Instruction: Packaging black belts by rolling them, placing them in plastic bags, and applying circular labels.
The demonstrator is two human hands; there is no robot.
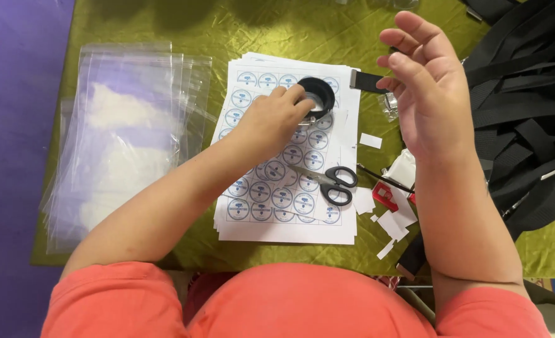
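The left hand point(271, 119) rests on the stack of white paper sheets printed with rows of round blue-and-white stickers point(284, 188), its fingertips closed on the near rim of a coiled roll of black webbing strap point(317, 95) that sits on the upper right part of the top sheet; that grip is pinching the roll, with the wrist and forearm lying across the sheets toward the person's orange shirt point(290, 300). The right hand point(424, 94) is raised just right of the sticker sheets, fingers loosely spread and slightly curled, palm turned toward the left; a short flat end of black strap point(366, 80) shows just behind its fingers, but whether the hand touches or holds it cannot be told. A pair of black-handled scissors point(330, 180) lies on the lower right part of the sheets, blades pointing left, handles near the sheets' right edge; just right of the sheets lie small white paper scraps point(390, 222) and a small red plastic piece point(384, 195); farther right of the sheets a loose heap of black webbing straps point(528, 112) spreads to the edge of view. Left of the sheets, slightly apart from them, lies a pile of clear plastic zip bags point(127, 131); everything sits on the tabletop covered in olive-green crinkled cloth point(196, 25); a purple surface point(15, 125) lies left of the cloth.
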